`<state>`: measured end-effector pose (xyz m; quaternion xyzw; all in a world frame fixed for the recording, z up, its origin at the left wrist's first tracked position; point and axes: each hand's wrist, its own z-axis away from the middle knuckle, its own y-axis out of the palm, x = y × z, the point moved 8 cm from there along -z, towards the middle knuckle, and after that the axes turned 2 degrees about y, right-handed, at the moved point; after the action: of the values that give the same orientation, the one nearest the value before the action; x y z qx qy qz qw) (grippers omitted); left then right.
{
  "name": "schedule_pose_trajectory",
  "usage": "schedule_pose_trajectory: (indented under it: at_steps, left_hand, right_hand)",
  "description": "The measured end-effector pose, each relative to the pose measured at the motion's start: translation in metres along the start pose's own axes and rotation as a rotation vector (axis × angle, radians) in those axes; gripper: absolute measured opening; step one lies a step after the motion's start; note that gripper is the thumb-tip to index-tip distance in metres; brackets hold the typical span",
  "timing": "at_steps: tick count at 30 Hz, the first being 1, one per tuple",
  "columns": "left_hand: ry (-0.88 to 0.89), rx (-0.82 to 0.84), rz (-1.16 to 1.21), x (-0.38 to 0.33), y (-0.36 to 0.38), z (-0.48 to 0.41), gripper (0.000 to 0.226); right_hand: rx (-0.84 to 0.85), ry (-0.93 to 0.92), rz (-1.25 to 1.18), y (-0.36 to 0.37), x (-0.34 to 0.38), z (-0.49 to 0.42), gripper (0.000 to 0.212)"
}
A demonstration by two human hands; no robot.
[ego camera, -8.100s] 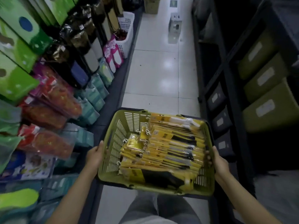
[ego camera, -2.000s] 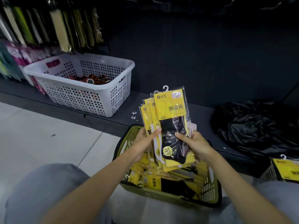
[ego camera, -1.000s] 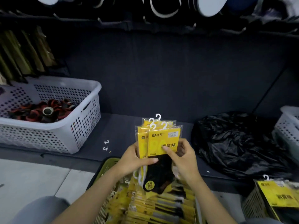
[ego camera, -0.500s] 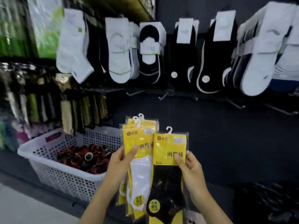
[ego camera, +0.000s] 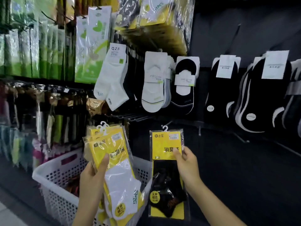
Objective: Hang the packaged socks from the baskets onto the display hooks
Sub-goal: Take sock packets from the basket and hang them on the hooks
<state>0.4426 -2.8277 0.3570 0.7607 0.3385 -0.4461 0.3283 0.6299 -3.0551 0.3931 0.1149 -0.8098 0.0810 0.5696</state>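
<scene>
Left hand (ego camera: 92,178) grips a fanned stack (ego camera: 114,150) of glossy yellow packs, thumb pressed on front. Right hand (ego camera: 187,162) pinches one flat black-sock pack (ego camera: 162,142), plastic hanger up, below thin wire hooks (ego camera: 135,117).

Dim overall, darkest on the black back panel (ego camera: 241,160) at right. Brighter at upper left, with glare on the clear hanging packets (ego camera: 156,12) up top. Blurred along the left racks (ego camera: 24,103); bowed at the edges.
</scene>
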Motion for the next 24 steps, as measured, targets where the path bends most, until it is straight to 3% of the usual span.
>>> schedule_pose_trajectory:
  at_steps: [4, 11, 14, 17, 19, 21, 24]
  left_hand:
    - [-0.018, 0.003, 0.035, 0.009, 0.003, -0.004, 0.018]
    - [-0.04, -0.072, 0.037, 0.024, -0.001, -0.01, 0.051]
    - [-0.061, -0.073, 0.057, 0.024, -0.002, -0.01, 0.047]
    - [-0.076, -0.055, 0.066, 0.024, -0.003, -0.009, 0.028]
    - [-0.077, -0.048, 0.064, 0.022, -0.002, -0.007, 0.031]
    - [-0.063, -0.045, 0.074, 0.017, 0.001, -0.004, 0.046]
    - [-0.074, 0.005, 0.096, 0.012, 0.01, 0.0, 0.034]
  right_hand:
    - [-0.038, -0.005, 0.008, 0.006, -0.01, -0.017, 0.01]
    - [-0.068, 0.046, 0.032, 0.015, -0.022, -0.046, 0.01]
    - [-0.172, 0.123, 0.035, 0.004, -0.037, -0.062, 0.014]
    - [-0.27, 0.331, -0.056, -0.008, -0.063, -0.07, 0.022]
    - [-0.331, 0.4, -0.055, -0.019, -0.074, -0.071, 0.021]
    - [-0.411, 0.411, -0.06, -0.03, -0.077, -0.067, 0.021]
    - [-0.391, 0.352, -0.044, -0.028, -0.066, -0.05, 0.026]
